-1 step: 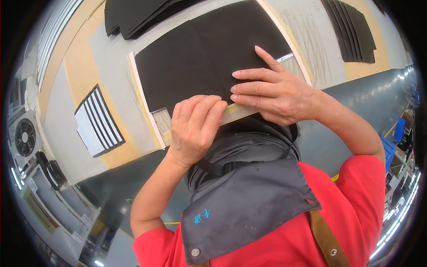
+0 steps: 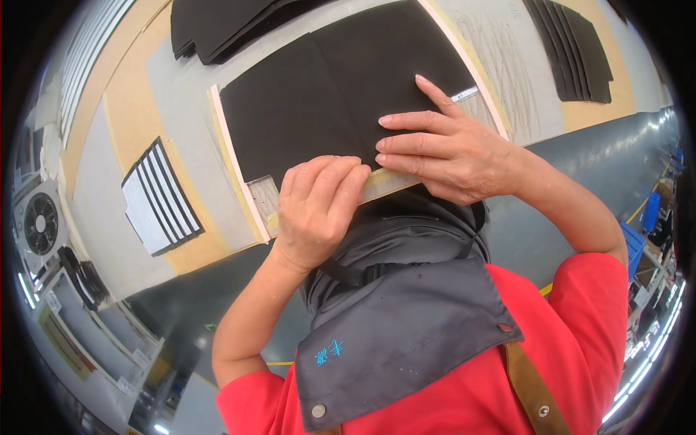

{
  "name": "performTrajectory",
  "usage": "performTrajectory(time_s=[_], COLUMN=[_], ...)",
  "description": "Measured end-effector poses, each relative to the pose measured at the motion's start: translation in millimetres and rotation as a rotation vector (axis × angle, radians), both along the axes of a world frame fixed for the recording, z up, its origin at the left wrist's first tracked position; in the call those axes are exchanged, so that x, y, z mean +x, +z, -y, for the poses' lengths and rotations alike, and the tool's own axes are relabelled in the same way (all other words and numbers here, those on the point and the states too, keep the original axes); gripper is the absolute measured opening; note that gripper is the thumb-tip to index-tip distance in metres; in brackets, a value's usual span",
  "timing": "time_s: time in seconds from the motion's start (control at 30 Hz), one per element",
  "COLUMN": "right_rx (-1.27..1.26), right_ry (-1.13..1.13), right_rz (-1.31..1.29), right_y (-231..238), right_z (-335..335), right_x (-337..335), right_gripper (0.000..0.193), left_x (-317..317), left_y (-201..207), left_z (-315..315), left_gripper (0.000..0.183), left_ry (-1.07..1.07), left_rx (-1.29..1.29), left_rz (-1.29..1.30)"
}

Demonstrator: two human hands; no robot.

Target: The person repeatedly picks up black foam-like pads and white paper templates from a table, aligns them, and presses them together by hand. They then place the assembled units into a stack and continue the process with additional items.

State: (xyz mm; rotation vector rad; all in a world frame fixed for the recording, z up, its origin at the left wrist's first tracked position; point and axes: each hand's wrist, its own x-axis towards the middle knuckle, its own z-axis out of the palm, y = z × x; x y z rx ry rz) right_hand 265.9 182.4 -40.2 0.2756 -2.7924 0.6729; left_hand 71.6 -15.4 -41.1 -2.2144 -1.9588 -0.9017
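A wide black sheet (image 2: 290, 101) with a crease down its middle lies flat on the table, between two pale strips. At its near edge, my left hand (image 2: 322, 199) is closed, fingers curled together and fingertips pinching that edge; the thumb is hidden. My right hand (image 2: 453, 152) rests just to the right, fingers spread over the sheet, its thumb out of sight. The fingertips of both hands almost meet. Beneath the hands runs a yellowish strip (image 2: 388, 177) along the table's front.
Stacked black panels (image 2: 225, 29) lie at the back left, and overlapping black pieces (image 2: 573, 51) at the far right. White-and-black striped pieces (image 2: 161, 196) sit on the table's left part. A fan (image 2: 42, 223) stands beyond the left end. My apron touches the table's front edge.
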Motion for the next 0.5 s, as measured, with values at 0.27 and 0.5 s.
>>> performTrajectory(time_s=[0.27, 0.5], right_rx=[0.033, 0.114], right_ry=[-0.004, -0.026], right_rz=[0.121, 0.197], right_y=[5.7, 10.6], right_z=[3.9, 11.9], right_x=[-3.4, -4.3], right_gripper=[0.056, 0.056], left_x=[-4.6, -7.1], left_y=[5.3, 6.1], left_z=[10.1, 30.1], left_gripper=[0.03, 0.044], left_ry=[-0.061, 0.046], left_rx=[-0.031, -0.088], left_rz=[0.064, 0.141])
